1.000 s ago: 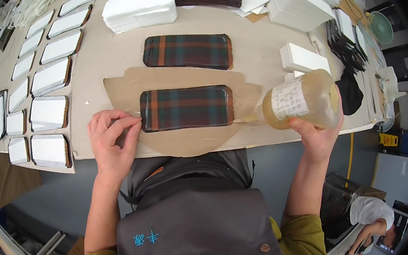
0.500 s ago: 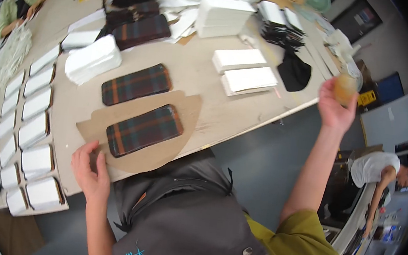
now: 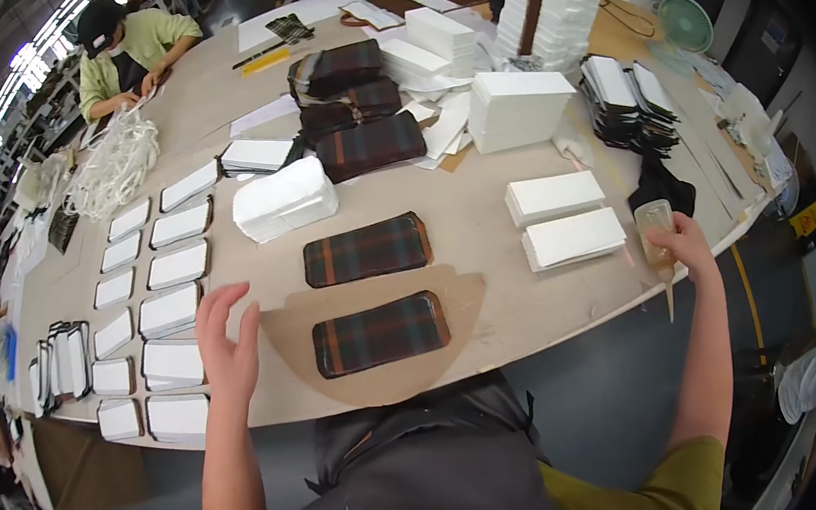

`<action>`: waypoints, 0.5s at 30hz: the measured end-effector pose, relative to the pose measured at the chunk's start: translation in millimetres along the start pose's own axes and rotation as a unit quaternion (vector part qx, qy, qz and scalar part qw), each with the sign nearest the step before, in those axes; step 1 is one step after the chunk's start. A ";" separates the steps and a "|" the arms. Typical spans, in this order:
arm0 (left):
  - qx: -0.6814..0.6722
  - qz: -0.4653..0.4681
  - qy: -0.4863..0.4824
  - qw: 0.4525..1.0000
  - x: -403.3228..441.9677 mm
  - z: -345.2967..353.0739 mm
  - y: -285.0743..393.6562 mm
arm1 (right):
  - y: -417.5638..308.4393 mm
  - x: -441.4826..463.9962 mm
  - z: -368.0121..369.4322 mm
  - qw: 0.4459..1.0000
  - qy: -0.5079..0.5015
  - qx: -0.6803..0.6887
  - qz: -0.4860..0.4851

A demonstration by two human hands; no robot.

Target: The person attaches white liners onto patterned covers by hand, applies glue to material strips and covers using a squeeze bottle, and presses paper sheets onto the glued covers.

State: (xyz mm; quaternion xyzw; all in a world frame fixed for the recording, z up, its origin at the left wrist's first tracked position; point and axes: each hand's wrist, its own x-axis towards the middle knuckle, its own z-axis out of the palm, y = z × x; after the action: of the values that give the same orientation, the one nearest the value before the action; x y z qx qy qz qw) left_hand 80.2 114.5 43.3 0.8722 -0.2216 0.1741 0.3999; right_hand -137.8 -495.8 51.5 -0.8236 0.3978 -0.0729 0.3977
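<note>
My right hand (image 3: pixel 688 249) grips a translucent squeeze bottle (image 3: pixel 651 226) of amber liquid, its thin nozzle pointing down beside the table's right front edge. My left hand (image 3: pixel 231 341) is raised over the table's left part, fingers apart and holding nothing. To its right, a dark plaid fabric panel (image 3: pixel 381 335) with rounded corners lies on a sheet of brown paper (image 3: pixel 460 306). Just behind that is a second plaid panel (image 3: pixel 368 251). Two low stacks of white cards, a farther one (image 3: pixel 555 197) and a nearer one (image 3: pixel 574 239), lie left of the bottle.
Rows of white-topped pieces (image 3: pixel 178 262) line the table's left side. A white block stack (image 3: pixel 286 199), dark plaid bundles (image 3: pixel 370 145) and a taller white stack (image 3: pixel 520 112) stand farther back. A black cloth (image 3: pixel 659 186) lies behind the bottle. Another person (image 3: pixel 139 53) works at the far left.
The bottle has turned in my right hand from its round end facing me to nozzle down. My left hand has lifted away from the paper's edge. The view has tilted up and shifted.
</note>
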 end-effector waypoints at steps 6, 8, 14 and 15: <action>0.090 0.104 -0.051 0.989 121.6 63.5 -14.3 | 6.4 17.7 5.3 0.991 0.028 -0.121 -0.050; 0.090 0.089 -0.068 0.990 148.9 85.7 -25.4 | -5.5 7.7 1.3 0.990 0.010 -0.141 -0.022; 0.292 0.026 -0.154 0.943 184.0 111.2 -41.6 | -63.5 -19.5 2.0 0.973 0.128 -0.084 -0.172; 0.273 0.017 -0.150 0.950 183.9 107.5 -41.9 | -95.9 -32.4 9.9 0.970 0.104 -0.073 -0.207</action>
State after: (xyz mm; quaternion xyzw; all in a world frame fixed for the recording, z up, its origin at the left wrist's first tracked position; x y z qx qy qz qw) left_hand 270.5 10.1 39.2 0.9602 -0.2377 0.1018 0.1055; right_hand -98.1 -431.6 119.5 -0.9027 0.2618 -0.2096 0.2697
